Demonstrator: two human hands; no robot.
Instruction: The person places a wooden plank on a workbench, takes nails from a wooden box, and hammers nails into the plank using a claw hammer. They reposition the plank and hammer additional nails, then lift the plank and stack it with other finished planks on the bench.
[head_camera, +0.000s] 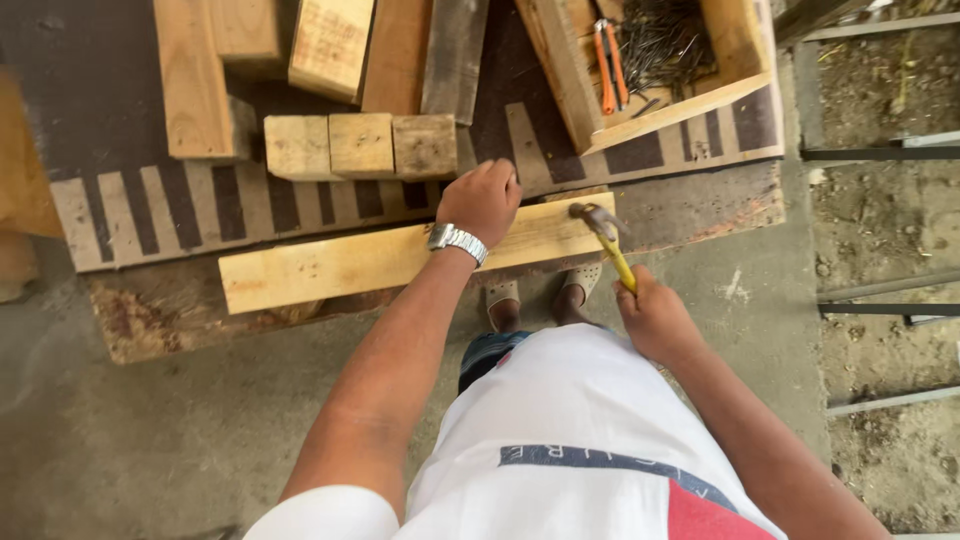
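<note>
Plank (390, 262) lies across the middle of the frame, long axis running left to right with a slight rise toward the right, on the edge of a dark striped board (130, 215). Left hand (482, 200) rests fisted on the plank's upper edge, centre frame, fingers curled under; whether it pinches anything there cannot be told. Right hand (655, 318), right of centre and lower, is wrapped closed round the yellow handle of a hammer (606, 240). The hammer head sits at the plank's right end, just right of the left hand. Left hand nearer the plank. Three wood blocks (360, 146) lie above it; a wooden box (655, 75) of nails sits upper right.
</note>
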